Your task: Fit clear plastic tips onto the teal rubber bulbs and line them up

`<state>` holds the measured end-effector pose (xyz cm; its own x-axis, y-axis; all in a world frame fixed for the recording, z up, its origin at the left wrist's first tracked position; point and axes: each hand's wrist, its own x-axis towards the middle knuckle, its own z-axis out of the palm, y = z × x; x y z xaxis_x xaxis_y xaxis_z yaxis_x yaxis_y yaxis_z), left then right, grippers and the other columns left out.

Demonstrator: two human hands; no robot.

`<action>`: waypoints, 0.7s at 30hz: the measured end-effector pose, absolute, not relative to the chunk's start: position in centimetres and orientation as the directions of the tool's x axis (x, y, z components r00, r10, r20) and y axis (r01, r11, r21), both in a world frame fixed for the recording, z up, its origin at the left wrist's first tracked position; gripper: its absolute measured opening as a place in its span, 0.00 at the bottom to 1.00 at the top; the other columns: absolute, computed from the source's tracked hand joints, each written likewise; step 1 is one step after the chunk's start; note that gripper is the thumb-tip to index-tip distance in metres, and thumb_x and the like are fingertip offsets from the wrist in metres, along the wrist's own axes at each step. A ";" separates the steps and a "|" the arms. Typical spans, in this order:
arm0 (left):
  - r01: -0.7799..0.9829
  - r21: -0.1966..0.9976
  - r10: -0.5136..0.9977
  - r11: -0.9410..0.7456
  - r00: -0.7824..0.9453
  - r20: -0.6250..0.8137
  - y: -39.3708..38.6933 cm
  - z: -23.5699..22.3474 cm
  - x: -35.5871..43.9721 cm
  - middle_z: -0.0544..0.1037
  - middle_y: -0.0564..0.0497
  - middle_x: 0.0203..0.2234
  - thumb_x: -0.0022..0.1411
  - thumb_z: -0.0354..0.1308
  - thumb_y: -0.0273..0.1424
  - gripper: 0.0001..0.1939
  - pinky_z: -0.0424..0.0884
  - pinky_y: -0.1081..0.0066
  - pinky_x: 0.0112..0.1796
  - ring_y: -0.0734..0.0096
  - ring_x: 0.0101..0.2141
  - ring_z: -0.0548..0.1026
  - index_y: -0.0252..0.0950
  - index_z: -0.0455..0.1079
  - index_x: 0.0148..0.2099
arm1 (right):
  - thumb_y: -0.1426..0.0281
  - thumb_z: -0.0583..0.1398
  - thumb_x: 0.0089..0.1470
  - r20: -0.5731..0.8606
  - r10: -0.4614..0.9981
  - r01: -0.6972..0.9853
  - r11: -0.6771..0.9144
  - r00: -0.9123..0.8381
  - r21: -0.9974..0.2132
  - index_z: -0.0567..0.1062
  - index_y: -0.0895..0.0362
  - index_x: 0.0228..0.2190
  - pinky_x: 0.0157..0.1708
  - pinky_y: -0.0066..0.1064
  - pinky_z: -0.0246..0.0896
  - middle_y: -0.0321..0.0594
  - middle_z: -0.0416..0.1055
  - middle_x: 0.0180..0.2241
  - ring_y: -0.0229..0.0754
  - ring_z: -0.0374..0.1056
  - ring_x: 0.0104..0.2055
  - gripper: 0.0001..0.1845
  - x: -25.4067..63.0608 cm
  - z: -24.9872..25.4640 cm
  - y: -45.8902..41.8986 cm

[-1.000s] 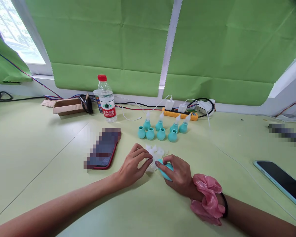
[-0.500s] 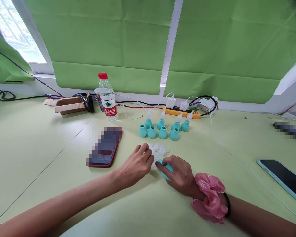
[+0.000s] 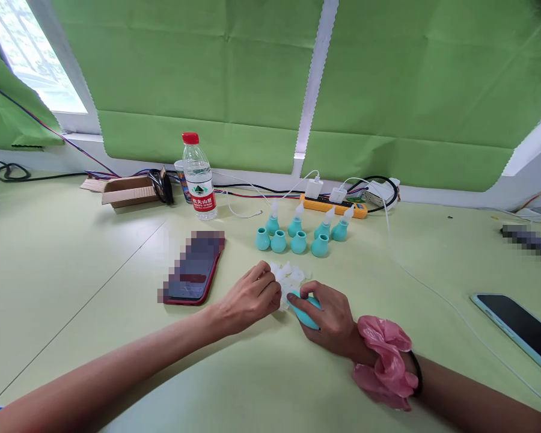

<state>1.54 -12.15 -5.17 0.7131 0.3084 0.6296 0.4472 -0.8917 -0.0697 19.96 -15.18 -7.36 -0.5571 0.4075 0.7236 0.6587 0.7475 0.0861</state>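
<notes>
My right hand (image 3: 329, 313) is wrapped round a turquoise squeeze bulb (image 3: 305, 311), lying tilted with its neck toward my left hand. My left hand (image 3: 252, 296) is closed, its fingertips curled down at the edge of a small pile of whitish translucent tips (image 3: 293, 274). What those fingers hold, if anything, is hidden. Beyond the pile stand several open turquoise bulbs (image 3: 298, 242) in a row. Behind them are several more bulbs (image 3: 340, 230), each with a pointed translucent tip on top.
A phone in a red case (image 3: 210, 264) lies left of my hands, and another phone (image 3: 518, 328) lies far right. At the back are a water bottle (image 3: 202, 192), an open cardboard box (image 3: 130, 192) and an orange power strip (image 3: 333, 207). A white cable (image 3: 433, 291) crosses the table's right side.
My right hand has drawn slightly right with the bulb, and more of the bulb shows. The left hand stays closed by the pile, almost unmoved.
</notes>
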 end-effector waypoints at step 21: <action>0.370 0.347 0.504 -0.862 0.551 0.665 -12.3 -6.1 1.6 0.69 0.48 0.25 0.57 0.49 0.22 0.04 0.63 0.71 0.30 0.71 0.30 0.61 0.31 0.64 0.32 | 0.76 0.54 0.46 0.719 0.463 0.671 0.742 -0.519 0.006 0.69 0.57 0.36 0.21 0.26 0.55 0.41 0.62 0.29 0.35 0.59 0.25 0.12 20.3 -8.0 -15.1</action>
<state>1.56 -12.34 -6.09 0.5508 0.5042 0.6651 0.3698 -0.8619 0.3470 20.29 -15.06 -8.03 -0.5186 0.4632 0.7187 0.6706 0.7418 0.0057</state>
